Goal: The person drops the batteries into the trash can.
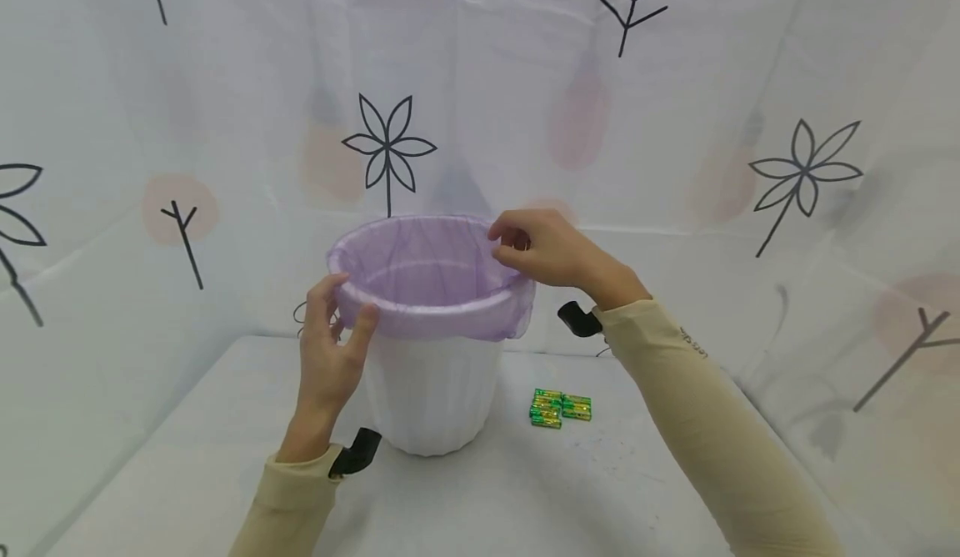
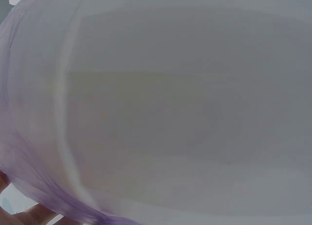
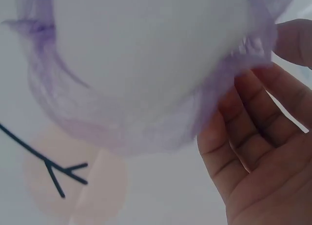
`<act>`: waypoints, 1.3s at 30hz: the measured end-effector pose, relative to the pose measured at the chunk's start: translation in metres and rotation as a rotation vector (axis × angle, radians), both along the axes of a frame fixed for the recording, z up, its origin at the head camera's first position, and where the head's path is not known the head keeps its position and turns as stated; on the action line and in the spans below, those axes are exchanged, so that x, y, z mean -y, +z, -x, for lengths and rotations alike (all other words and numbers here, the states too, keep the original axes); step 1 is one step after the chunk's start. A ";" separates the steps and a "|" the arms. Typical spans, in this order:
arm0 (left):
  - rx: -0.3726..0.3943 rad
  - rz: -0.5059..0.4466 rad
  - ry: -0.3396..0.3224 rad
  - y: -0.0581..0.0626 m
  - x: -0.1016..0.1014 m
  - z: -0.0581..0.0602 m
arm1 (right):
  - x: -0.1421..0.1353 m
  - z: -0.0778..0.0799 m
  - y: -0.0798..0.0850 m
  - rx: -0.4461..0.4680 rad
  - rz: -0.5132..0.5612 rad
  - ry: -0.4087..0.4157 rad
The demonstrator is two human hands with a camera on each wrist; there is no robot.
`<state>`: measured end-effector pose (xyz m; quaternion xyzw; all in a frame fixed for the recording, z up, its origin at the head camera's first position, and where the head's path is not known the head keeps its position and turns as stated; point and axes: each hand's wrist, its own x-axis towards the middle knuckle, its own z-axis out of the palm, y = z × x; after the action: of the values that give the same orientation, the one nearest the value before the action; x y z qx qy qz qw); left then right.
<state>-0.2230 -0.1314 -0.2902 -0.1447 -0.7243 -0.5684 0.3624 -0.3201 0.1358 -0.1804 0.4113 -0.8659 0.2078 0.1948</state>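
A white ribbed trash can stands upright on the table, lined with a translucent purple trash bag whose edge is folded down over the rim. My left hand touches the bag at the left of the rim, thumb in front and fingers at the side. In the left wrist view, the left fingers show below the purple film. At the right of the rim is my right hand, its fingers loosely bent, with a gap between thumb and forefinger. The right wrist view has the right fingers against the bag's edge.
Several green-and-gold batteries lie together on the white table, to the right of the can. White cloth printed with flowers and twigs hangs behind and along the sides.
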 end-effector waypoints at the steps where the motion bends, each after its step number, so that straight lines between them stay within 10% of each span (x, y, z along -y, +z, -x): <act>1: 0.000 -0.002 -0.001 -0.002 0.001 0.002 | -0.003 -0.002 0.001 -0.021 -0.001 0.001; 24: 0.010 0.007 0.009 -0.023 0.013 0.025 | -0.065 -0.030 -0.030 0.023 -0.031 -0.102; 39: -0.007 -0.005 -0.006 0.001 0.000 -0.003 | -0.081 -0.035 -0.076 0.045 -0.024 -0.130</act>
<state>-0.2198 -0.1310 -0.2891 -0.1481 -0.7212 -0.5708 0.3636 -0.2850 0.2166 -0.2566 0.3519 -0.8974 0.1934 0.1832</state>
